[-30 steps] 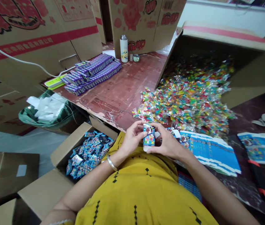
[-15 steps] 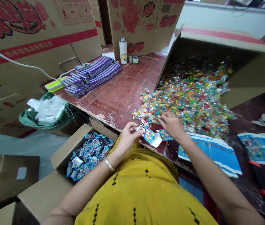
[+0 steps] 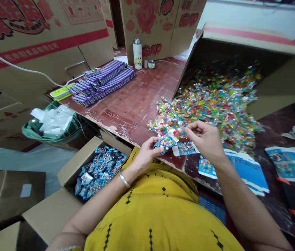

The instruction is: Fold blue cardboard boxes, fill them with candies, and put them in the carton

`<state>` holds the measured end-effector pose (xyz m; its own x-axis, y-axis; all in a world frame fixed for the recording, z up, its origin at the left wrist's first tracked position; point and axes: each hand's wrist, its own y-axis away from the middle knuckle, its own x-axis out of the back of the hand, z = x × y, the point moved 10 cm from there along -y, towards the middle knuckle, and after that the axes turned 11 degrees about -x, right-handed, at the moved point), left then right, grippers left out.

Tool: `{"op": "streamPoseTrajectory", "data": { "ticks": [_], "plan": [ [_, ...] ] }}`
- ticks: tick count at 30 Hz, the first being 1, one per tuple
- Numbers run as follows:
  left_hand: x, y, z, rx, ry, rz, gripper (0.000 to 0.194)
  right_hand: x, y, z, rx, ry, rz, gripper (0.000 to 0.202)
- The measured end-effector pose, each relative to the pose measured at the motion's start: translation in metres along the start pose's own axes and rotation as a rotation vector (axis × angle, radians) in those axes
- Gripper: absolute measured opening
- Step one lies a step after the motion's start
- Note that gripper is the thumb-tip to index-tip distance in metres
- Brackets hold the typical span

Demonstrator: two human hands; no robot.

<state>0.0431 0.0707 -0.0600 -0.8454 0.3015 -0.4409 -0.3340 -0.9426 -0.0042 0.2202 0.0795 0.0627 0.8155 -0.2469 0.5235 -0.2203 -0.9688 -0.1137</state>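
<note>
Near the table's front edge, my left hand (image 3: 147, 151) pinches a small blue printed box (image 3: 166, 142), whose white flap stands open toward the upper right. My right hand (image 3: 206, 141) is closed on a clear-wrapped candy packet (image 3: 179, 134) at the mouth of that box. Just below, a flat blue carton (image 3: 186, 148) lies on the table. Behind my right hand spreads a heap of wrapped colourful candies (image 3: 215, 108), spilling from a tipped cardboard box (image 3: 280, 82). Flat blue cartons (image 3: 249, 170) lie fanned under my right forearm.
Purple boxes (image 3: 105, 82) are stacked at the back left, near a white bottle (image 3: 137, 55). An open carton (image 3: 71, 167) of small blue boxes (image 3: 101, 170) sits below the table edge, beside a green bag (image 3: 35, 130). More flat cartons (image 3: 290, 164) lie right.
My right hand has come back from the candy heap with a packet, to the blue box. The box in my left hand has turned, its open end now pointing up and right.
</note>
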Motion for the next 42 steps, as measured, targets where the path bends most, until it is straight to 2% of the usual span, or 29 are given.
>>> {"op": "streamPoseTrajectory", "data": {
  "ticks": [5, 7, 9, 11, 13, 16, 19, 23, 29, 31, 34, 36, 38, 42],
  "plan": [
    [-0.015, -0.002, 0.007, -0.046, -0.153, -0.104, 0.033, -0.028, 0.003, -0.012, 0.181, 0.158, -0.106, 0.015],
    [-0.021, -0.004, 0.010, -0.055, -0.206, -0.142, 0.034, -0.037, 0.006, -0.014, 0.220, 0.153, -0.177, 0.016],
    [-0.022, -0.005, 0.017, -0.090, -0.201, -0.125, 0.040, -0.042, 0.009, -0.010, 0.162, 0.038, -0.254, 0.019],
    [-0.020, -0.006, 0.029, -0.161, -0.156, -0.058, 0.053, -0.043, 0.012, 0.000, 0.050, -0.122, -0.287, 0.025],
    [-0.019, -0.004, 0.040, -0.222, -0.116, -0.003, 0.068, -0.044, 0.018, 0.007, -0.020, -0.225, -0.284, 0.031],
    [-0.021, -0.001, 0.047, -0.258, -0.087, 0.019, 0.078, -0.049, 0.027, 0.009, -0.016, -0.251, -0.245, 0.040],
    [-0.018, 0.001, 0.050, -0.291, -0.102, 0.049, 0.067, -0.053, 0.033, 0.010, 0.002, -0.283, -0.176, 0.045],
    [-0.016, -0.001, 0.047, -0.276, -0.149, 0.013, 0.050, -0.056, 0.035, 0.010, 0.029, -0.315, -0.133, 0.033],
    [-0.020, 0.001, 0.039, -0.206, -0.196, -0.107, 0.033, -0.051, 0.037, -0.003, 0.186, -0.035, -0.101, 0.005],
    [-0.023, 0.001, 0.037, -0.195, -0.193, -0.123, 0.032, -0.049, 0.037, -0.005, 0.208, -0.047, -0.076, 0.010],
    [-0.020, -0.001, 0.038, -0.214, -0.141, -0.067, 0.037, -0.049, 0.033, 0.002, 0.130, -0.242, -0.086, 0.005],
    [-0.016, -0.002, 0.036, -0.205, -0.095, -0.023, 0.044, -0.052, 0.031, 0.007, 0.063, -0.374, -0.105, 0.016],
    [-0.014, -0.003, 0.033, -0.180, -0.085, -0.002, 0.047, -0.057, 0.029, 0.007, 0.030, -0.421, -0.148, 0.024],
    [-0.012, 0.000, 0.038, -0.223, -0.194, 0.015, 0.046, -0.065, 0.025, 0.009, -0.043, -0.425, -0.252, 0.019]
  ]
}}
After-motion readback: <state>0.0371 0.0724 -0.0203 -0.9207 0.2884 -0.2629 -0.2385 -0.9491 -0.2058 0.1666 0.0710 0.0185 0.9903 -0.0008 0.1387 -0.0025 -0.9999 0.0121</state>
